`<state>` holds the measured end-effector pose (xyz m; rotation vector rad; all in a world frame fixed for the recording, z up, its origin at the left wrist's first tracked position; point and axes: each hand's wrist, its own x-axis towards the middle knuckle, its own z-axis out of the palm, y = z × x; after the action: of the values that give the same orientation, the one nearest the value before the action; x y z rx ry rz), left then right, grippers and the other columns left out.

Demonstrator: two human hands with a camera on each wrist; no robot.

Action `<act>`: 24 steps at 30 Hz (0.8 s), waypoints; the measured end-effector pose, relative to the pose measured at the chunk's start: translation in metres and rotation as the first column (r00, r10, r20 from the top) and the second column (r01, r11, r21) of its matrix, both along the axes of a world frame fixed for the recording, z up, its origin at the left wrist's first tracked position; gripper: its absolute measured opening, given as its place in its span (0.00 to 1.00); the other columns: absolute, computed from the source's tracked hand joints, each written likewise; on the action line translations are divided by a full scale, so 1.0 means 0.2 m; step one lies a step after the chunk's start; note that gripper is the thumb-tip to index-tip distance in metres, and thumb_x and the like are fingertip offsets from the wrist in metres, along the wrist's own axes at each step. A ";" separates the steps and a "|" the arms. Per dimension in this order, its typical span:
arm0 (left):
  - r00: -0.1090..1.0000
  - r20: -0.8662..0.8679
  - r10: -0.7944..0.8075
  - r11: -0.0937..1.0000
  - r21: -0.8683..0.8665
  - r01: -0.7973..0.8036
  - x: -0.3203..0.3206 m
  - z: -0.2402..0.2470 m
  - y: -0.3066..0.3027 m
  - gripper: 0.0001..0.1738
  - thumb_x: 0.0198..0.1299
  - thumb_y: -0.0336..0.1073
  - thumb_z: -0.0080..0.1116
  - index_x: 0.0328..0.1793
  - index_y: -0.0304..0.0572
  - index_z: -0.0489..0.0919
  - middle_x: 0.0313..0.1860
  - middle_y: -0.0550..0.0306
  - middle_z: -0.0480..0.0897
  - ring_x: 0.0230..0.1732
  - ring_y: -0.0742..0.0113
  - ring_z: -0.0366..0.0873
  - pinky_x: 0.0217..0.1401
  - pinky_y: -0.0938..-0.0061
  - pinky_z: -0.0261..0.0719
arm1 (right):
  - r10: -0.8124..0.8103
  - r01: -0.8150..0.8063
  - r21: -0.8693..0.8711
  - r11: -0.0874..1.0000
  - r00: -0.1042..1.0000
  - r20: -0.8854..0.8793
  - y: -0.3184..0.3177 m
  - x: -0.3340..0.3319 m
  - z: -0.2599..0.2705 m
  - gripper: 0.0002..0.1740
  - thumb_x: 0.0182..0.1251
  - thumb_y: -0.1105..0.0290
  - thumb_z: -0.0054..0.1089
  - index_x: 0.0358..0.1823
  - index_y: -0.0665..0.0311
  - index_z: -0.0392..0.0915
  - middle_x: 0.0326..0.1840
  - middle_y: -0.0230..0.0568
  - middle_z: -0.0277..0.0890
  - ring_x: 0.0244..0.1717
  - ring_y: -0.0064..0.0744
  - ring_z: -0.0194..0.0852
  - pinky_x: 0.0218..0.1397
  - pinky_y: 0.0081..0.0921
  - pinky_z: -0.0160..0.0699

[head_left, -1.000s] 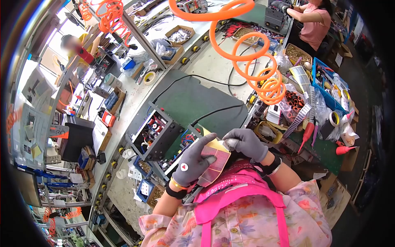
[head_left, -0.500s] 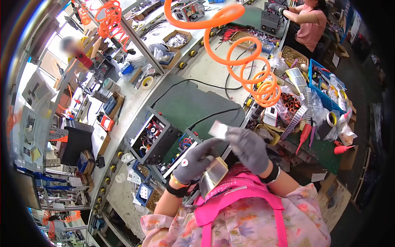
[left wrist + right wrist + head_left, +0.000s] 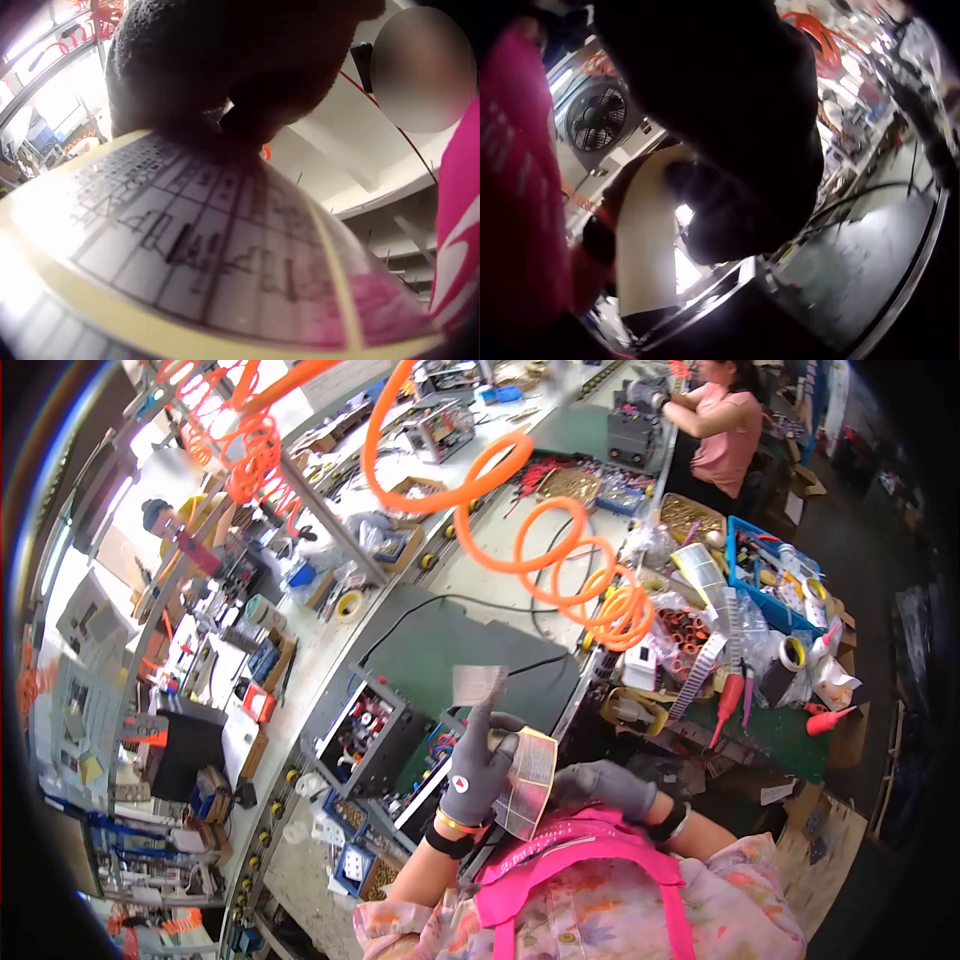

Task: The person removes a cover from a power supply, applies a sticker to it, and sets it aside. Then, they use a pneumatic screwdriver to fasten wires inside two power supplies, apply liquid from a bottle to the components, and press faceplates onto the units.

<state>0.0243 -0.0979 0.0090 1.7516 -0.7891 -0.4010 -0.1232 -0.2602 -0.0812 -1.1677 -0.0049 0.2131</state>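
Observation:
My gloved left hand (image 3: 478, 768) holds a curved, shiny label sheet (image 3: 528, 780) between thumb and fingers, its index finger raised. At that fingertip stands a small pale label (image 3: 480, 685). The gloved right hand (image 3: 603, 787) is low beside the sheet's right edge, its fingertips blurred against it. In the left wrist view the printed grid of the sheet (image 3: 187, 247) spreads below the dark glove (image 3: 225, 67). The right wrist view shows the sheet's cream side (image 3: 649, 232) meeting the fingers of the dark right glove (image 3: 735, 127).
An open metal unit with wiring (image 3: 365, 735) stands left of the hands, on the bench's green mat (image 3: 450, 645). Orange coiled hose (image 3: 550, 535) hangs over the bench. Small parts bins (image 3: 355, 862) lie lower left; a blue crate (image 3: 770, 575) and red bottles (image 3: 728, 710) are at right. Another person (image 3: 720, 435) works beyond.
The small label, held up by the right hand, is now at the left index fingertip. My right hand has dropped down to the sheet's edge, and the left index finger has straightened upward.

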 end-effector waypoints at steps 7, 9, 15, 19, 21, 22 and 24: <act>0.997 -0.073 -0.031 0.999 0.015 0.032 -0.14 0.05 -0.15 0.24 0.53 0.27 0.61 0.57 0.39 0.70 0.49 0.51 0.78 0.46 0.62 0.79 0.49 0.70 0.76 | -0.336 0.419 -0.311 0.853 0.898 0.285 -0.06 -0.04 0.09 0.12 0.63 0.70 0.58 0.47 0.63 0.79 0.40 0.36 0.81 0.45 0.28 0.78 0.50 0.27 0.75; 1.000 -0.003 -0.003 1.000 -0.019 0.003 -0.10 0.00 -0.11 0.28 0.51 0.30 0.65 0.59 0.38 0.69 0.47 0.51 0.79 0.43 0.65 0.79 0.48 0.71 0.76 | -0.284 0.575 -0.625 0.527 0.813 0.509 -0.25 -0.13 0.02 0.10 0.64 0.69 0.57 0.45 0.63 0.79 0.37 0.41 0.80 0.42 0.37 0.79 0.46 0.31 0.76; 0.994 -0.103 -0.044 0.983 -0.181 0.025 0.04 -0.11 0.06 0.43 0.52 0.71 0.55 0.46 0.31 0.74 0.41 0.53 0.80 0.44 0.68 0.77 0.52 0.70 0.73 | -0.563 0.805 -0.528 -0.272 0.312 0.765 -0.80 -0.46 0.06 0.11 0.66 0.68 0.56 0.47 0.63 0.76 0.36 0.48 0.78 0.39 0.46 0.79 0.41 0.36 0.75; 0.938 -0.314 -0.145 0.959 -0.276 0.055 0.01 -0.07 0.06 0.50 0.46 0.77 0.54 0.50 0.29 0.74 0.45 0.45 0.81 0.42 0.59 0.82 0.48 0.64 0.78 | -0.535 0.749 -0.388 -0.537 0.054 0.843 -1.29 -0.55 0.01 0.16 0.63 0.72 0.58 0.52 0.64 0.71 0.36 0.43 0.78 0.38 0.39 0.78 0.42 0.33 0.75; 0.932 -0.311 -0.185 0.962 -0.252 0.106 0.01 -0.08 0.09 0.51 0.46 0.78 0.52 0.50 0.29 0.75 0.45 0.45 0.82 0.42 0.58 0.82 0.49 0.64 0.79 | -0.576 0.652 -0.484 -0.584 0.087 0.813 -1.58 -0.59 -0.13 0.21 0.60 0.74 0.59 0.56 0.62 0.69 0.33 0.41 0.77 0.35 0.37 0.77 0.42 0.32 0.75; 0.915 -0.288 -0.283 0.932 -0.309 0.191 0.01 -0.06 0.09 0.45 0.51 0.73 0.54 0.51 0.31 0.75 0.43 0.48 0.82 0.40 0.60 0.82 0.48 0.65 0.79 | -0.685 0.649 -0.598 -0.470 0.159 0.711 -1.64 -0.62 -0.10 0.27 0.58 0.74 0.60 0.62 0.59 0.67 0.37 0.43 0.79 0.36 0.40 0.78 0.41 0.32 0.76; 0.823 -0.458 -0.335 0.931 -0.293 0.216 0.05 -0.11 0.19 0.36 0.52 0.60 0.65 0.54 0.37 0.75 0.43 0.57 0.82 0.41 0.71 0.80 0.45 0.79 0.76 | -0.729 0.695 -0.577 -0.429 0.111 0.676 -1.79 -0.60 -0.18 0.36 0.57 0.73 0.61 0.68 0.56 0.60 0.42 0.46 0.80 0.39 0.41 0.80 0.39 0.33 0.77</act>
<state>0.0352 -0.0606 -0.0134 1.2302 -0.6748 -0.8903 -0.2432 -0.6192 -0.1164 -2.0007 1.1896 -1.3489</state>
